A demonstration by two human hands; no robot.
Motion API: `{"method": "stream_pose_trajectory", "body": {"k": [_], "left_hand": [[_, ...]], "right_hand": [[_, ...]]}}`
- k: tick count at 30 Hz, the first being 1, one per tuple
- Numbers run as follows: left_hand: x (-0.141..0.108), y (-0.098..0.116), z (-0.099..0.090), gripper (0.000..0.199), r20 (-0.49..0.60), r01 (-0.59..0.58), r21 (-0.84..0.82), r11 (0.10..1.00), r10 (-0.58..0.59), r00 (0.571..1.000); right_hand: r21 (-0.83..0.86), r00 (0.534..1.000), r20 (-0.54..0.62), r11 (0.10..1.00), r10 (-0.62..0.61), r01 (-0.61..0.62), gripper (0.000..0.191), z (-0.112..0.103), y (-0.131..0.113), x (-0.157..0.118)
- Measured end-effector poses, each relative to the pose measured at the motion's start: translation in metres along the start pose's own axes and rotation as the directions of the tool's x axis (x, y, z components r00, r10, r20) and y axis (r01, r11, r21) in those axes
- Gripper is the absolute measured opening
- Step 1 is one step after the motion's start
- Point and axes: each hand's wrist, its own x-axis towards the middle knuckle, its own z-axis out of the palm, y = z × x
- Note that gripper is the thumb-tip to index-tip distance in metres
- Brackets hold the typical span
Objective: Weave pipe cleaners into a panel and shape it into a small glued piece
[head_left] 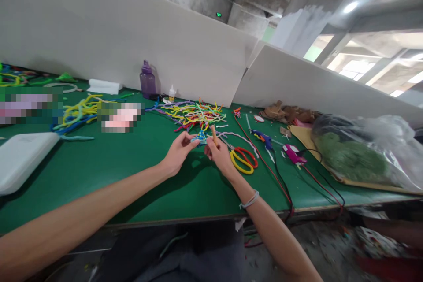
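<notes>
A small blue piece with yellow flecks (200, 137), knotted or woven in look, is pinched between the thumb and fingers of my left hand (180, 150). My right hand (218, 152) is closed around a tool with a wooden handle (214, 134). The handle sticks up past the fist; its working end is hidden at the blue piece. Both hands meet over the green table, their fingertips close together at the piece. Just right of my right hand lie scissors (243, 161) with red and yellow handles. Beyond my hands spreads a heap of multicoloured fuzzy cords (194, 115).
A purple bottle (147, 80) and a small dropper bottle (172, 93) stand by the white partition. Rightward lie a blue glue gun (262, 138), a magenta device (294, 154), trailing cables and a plastic bag (353, 154). A white box (28, 158) sits at left.
</notes>
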Motion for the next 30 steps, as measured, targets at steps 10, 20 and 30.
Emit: {"method": "stream_pose_trajectory", "body": {"k": [10,20,30], "left_hand": [[-0.003,0.006,0.001,0.022,0.043,0.044,0.04,0.998,-0.046,0.998],[-0.001,0.008,0.0,0.024,0.019,0.062,0.145,0.988,-0.065,0.998],[0.004,0.013,-0.01,0.033,0.148,-0.063,0.352,0.934,0.011,0.989]], "right_hand": [[0.086,0.995,0.101,0.996,0.005,-0.013,0.035,0.001,-0.004,-0.004],[0.128,0.988,0.132,0.987,0.076,-0.093,0.038,0.0,-0.005,-0.002],[0.105,0.99,0.131,0.992,0.049,-0.063,0.036,-0.008,-0.008,0.0]]}}
